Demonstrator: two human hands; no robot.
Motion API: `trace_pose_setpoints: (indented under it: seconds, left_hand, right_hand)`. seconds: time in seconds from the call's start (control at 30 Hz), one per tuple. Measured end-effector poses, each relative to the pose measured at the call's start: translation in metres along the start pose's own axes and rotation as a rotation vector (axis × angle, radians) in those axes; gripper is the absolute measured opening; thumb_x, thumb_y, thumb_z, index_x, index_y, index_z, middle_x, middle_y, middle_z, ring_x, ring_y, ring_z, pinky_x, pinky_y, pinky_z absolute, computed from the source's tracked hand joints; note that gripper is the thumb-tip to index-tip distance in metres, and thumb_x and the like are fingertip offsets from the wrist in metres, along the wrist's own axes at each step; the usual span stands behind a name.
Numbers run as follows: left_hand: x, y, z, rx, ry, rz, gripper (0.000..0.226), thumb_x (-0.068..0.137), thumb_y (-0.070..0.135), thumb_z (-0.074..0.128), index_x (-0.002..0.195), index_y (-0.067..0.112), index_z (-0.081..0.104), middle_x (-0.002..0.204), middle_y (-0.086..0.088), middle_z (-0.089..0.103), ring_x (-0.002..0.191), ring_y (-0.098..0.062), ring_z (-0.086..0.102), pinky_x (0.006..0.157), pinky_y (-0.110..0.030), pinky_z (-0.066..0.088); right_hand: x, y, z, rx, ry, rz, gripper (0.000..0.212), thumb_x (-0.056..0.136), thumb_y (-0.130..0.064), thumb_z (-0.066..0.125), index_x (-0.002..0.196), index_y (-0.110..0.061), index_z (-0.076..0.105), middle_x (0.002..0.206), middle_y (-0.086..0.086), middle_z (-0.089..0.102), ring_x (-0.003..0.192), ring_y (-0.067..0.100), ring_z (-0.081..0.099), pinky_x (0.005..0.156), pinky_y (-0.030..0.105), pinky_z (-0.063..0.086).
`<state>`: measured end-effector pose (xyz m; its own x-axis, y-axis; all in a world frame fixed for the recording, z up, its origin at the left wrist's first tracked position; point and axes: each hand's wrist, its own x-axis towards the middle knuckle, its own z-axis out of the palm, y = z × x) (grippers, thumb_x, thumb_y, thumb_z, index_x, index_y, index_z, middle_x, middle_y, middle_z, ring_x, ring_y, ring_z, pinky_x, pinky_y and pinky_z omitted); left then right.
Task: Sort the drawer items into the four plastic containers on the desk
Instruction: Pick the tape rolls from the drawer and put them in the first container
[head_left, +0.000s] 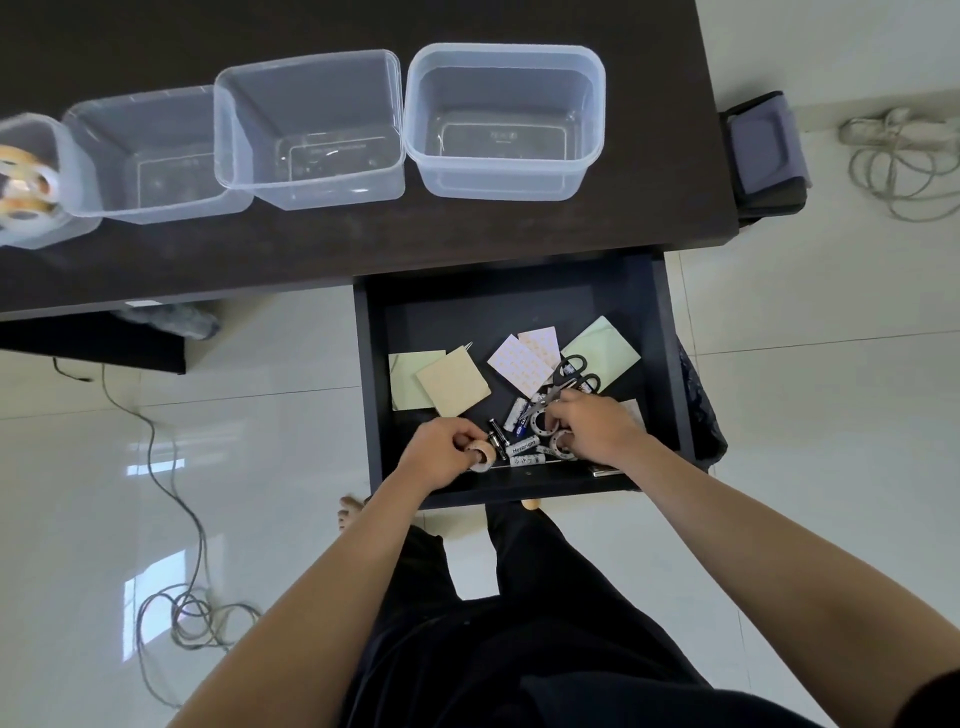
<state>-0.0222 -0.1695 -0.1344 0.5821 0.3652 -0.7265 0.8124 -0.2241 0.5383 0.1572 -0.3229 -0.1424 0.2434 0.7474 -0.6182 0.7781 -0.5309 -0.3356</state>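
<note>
1. Step in hand: picking tape rolls out of the open drawer (670, 364). Left hand (441, 457): grip curled around a beige tape roll (480, 456), a finger through its core.
2. Right hand (597, 431): grip pinching a grey tape roll (540, 422); a second one (562, 444) lies just under the palm.
3. Between the grips: batteries (522, 447). Beyond the right grip: scissors (569, 376), sticky-note pads (452, 387).
4. Leftmost container (31, 228) on the tabletop (363, 239) already holds tape; the other three appear empty.
5. Next, likely: lift both rolls clear, carry far left.
</note>
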Motion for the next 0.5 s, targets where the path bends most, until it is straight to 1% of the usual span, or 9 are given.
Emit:
trace_pose_setpoints:
  seconds: [0.07,0.1,0.17,0.23,0.33,0.4,0.5]
  left_hand:
    - [0.004,0.009,0.006,0.124,-0.082,0.031,0.031,0.082,0.014,0.067,0.111,0.024,0.067,0.081,-0.003,0.061,0.077,-0.018,0.057,0.068,-0.021,0.043]
    - [0.006,0.013,0.009,0.188,-0.092,0.028,0.031,0.083,0.016,0.065,0.112,0.026,0.066,0.087,-0.006,0.065,0.082,-0.020,0.060,0.072,-0.025,0.045]
    - [0.010,0.017,0.013,0.299,-0.053,0.015,0.028,0.083,0.021,0.061,0.109,0.030,0.066,0.100,0.000,0.068,0.092,-0.019,0.063,0.074,-0.028,0.049]
    - [0.012,0.019,0.016,0.379,0.013,0.007,0.026,0.082,0.021,0.059,0.107,0.029,0.065,0.105,0.003,0.066,0.095,-0.019,0.062,0.070,-0.028,0.049]
    - [0.011,0.017,0.018,0.419,0.075,-0.032,0.024,0.082,0.021,0.059,0.106,0.023,0.059,0.103,-0.002,0.064,0.093,-0.023,0.060,0.065,-0.029,0.043]
    - [0.012,0.017,0.017,0.425,0.091,-0.039,0.022,0.083,0.020,0.060,0.105,0.024,0.059,0.102,-0.002,0.063,0.091,-0.023,0.059,0.063,-0.029,0.041]
    - [0.014,0.018,0.017,0.508,0.083,-0.015,0.024,0.083,0.019,0.060,0.106,0.024,0.058,0.101,-0.003,0.064,0.090,-0.025,0.060,0.063,-0.028,0.042]
  right_hand:
    - [-0.001,-0.001,0.000,0.011,-0.004,0.006,0.027,0.085,-0.015,0.056,0.109,-0.025,0.062,0.121,-0.003,0.053,0.106,0.020,0.057,0.077,0.033,0.044]
    - [-0.001,-0.001,0.000,0.025,-0.005,0.009,0.026,0.085,-0.015,0.057,0.109,-0.025,0.062,0.119,-0.003,0.054,0.105,0.020,0.056,0.076,0.032,0.044]
    - [-0.002,0.000,0.001,0.063,-0.003,0.019,0.025,0.085,-0.014,0.057,0.107,-0.025,0.062,0.115,-0.003,0.055,0.103,0.019,0.057,0.073,0.031,0.044]
    - [-0.004,0.001,0.001,0.099,0.006,0.031,0.023,0.085,-0.015,0.058,0.105,-0.025,0.062,0.112,-0.005,0.055,0.101,0.018,0.057,0.073,0.031,0.046]
    - [-0.004,0.002,0.002,0.131,0.012,0.045,0.022,0.083,-0.015,0.062,0.103,-0.025,0.063,0.110,-0.004,0.056,0.100,0.018,0.058,0.075,0.032,0.048]
    - [-0.004,0.002,0.003,0.139,0.009,0.050,0.022,0.083,-0.016,0.064,0.103,-0.025,0.063,0.109,-0.003,0.056,0.100,0.019,0.057,0.076,0.033,0.048]
    - [-0.003,0.003,0.004,0.140,0.016,0.048,0.023,0.083,-0.017,0.065,0.104,-0.025,0.063,0.109,-0.002,0.056,0.100,0.018,0.057,0.073,0.030,0.045]
